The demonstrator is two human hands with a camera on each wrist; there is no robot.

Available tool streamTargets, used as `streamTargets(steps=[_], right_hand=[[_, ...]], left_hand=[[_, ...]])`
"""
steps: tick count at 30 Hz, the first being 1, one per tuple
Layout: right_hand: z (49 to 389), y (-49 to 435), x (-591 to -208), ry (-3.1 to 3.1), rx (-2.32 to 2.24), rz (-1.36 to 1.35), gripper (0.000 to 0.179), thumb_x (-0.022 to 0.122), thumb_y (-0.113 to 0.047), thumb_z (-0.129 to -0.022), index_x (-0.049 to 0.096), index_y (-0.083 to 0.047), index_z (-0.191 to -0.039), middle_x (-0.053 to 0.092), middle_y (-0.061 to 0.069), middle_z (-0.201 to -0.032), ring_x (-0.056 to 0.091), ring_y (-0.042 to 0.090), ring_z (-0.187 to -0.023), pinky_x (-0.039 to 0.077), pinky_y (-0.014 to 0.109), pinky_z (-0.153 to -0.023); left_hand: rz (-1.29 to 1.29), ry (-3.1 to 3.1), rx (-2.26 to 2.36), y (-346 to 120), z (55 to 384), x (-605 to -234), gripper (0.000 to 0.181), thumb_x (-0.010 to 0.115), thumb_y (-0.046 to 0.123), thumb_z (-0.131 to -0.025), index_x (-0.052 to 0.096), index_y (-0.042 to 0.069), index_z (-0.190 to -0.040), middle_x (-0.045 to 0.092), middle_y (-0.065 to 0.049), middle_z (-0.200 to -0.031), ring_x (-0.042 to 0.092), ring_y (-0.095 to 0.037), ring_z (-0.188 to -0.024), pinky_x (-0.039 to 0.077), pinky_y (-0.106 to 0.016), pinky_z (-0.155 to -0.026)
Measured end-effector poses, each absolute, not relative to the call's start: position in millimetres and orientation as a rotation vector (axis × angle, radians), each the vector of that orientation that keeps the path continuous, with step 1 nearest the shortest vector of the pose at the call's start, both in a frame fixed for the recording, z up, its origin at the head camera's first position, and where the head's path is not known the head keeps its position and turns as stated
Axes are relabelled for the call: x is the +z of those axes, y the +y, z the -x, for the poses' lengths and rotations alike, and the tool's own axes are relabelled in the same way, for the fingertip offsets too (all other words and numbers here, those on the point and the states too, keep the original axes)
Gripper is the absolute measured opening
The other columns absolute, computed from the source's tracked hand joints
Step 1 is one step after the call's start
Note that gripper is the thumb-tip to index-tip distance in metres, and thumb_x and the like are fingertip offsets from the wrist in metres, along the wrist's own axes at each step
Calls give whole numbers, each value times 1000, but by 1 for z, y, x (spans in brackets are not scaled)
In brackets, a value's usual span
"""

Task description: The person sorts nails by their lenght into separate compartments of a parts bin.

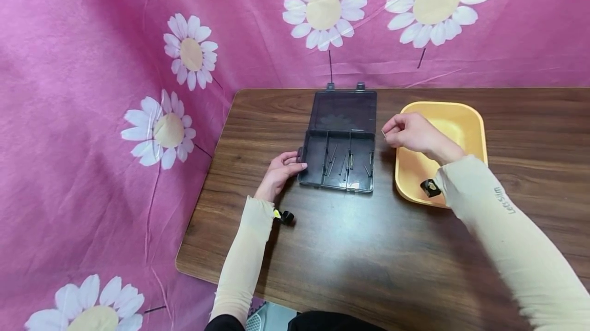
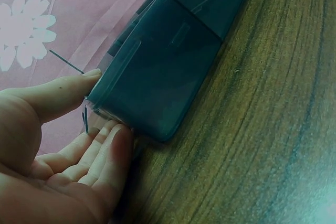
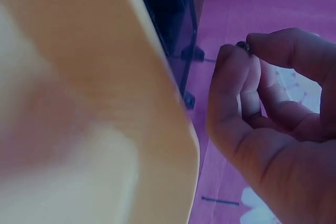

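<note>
A dark see-through compartment box [image 1: 315,159] lies on the table with its lid [image 1: 343,110] folded back. Several thin metal screws [image 1: 341,165] lie in its middle and right compartments. My left hand [image 1: 279,169] holds the box at its left end; in the left wrist view the thumb and fingers [image 2: 119,148] bear on either side of that end. Over the left rim of a yellow basin [image 1: 482,136], my right hand [image 1: 415,133] pinches a small screw [image 3: 243,46] between thumb and forefinger. Only the end of that screw shows in the right wrist view.
The brown wooden table [image 1: 350,254] runs on to the right, and its left edge slants toward me. Behind and to the left hangs a pink cloth [image 1: 249,18] printed with white daisies. The basin stands just right of the box.
</note>
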State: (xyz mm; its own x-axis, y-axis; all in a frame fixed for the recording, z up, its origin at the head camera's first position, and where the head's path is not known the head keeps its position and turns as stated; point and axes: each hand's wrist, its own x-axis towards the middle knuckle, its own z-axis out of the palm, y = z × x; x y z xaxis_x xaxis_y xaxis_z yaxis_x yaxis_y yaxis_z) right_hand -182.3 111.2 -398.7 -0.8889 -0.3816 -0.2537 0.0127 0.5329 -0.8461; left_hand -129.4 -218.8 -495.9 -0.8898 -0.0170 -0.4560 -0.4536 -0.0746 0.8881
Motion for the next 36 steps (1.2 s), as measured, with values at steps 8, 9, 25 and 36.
streamTargets(steps=[8, 9, 25, 36], right_hand=[[180, 92, -398, 2401, -1260, 276, 23, 57, -3, -73, 58, 6, -95, 57, 1, -69, 53, 8, -57, 44, 23, -54], [180, 90, -398, 2404, -1246, 277, 23, 57, -2, -73, 58, 6, -95, 58, 1, -68, 53, 9, -57, 45, 23, -53], [187, 78, -414, 2535, -927, 368, 17, 61, -7, -69, 62, -1, -86, 61, 3, -67, 55, 19, -66, 41, 26, -59], [181, 87, -417, 2631, -943, 434, 17, 62, -12, -74, 63, 0, -86, 65, 11, -79, 56, 24, -72, 43, 34, -65]], left_hand=[[514, 1916, 2028, -217, 129, -494, 46, 68, -4, -74, 52, 2, -116, 62, -10, -103, 60, -10, -86, 49, -20, -76], [510, 1919, 2027, -216, 129, -494, 46, 68, -4, -74, 52, 2, -116, 62, -10, -104, 60, -10, -86, 49, -20, -76], [514, 1909, 2015, -213, 129, -496, 47, 69, -3, -73, 51, 2, -117, 61, -14, -108, 60, -10, -86, 49, -21, -77], [514, 1936, 1977, -214, 126, -498, 47, 70, -2, -72, 52, 3, -116, 61, -15, -108, 60, -11, -87, 49, -20, -77]])
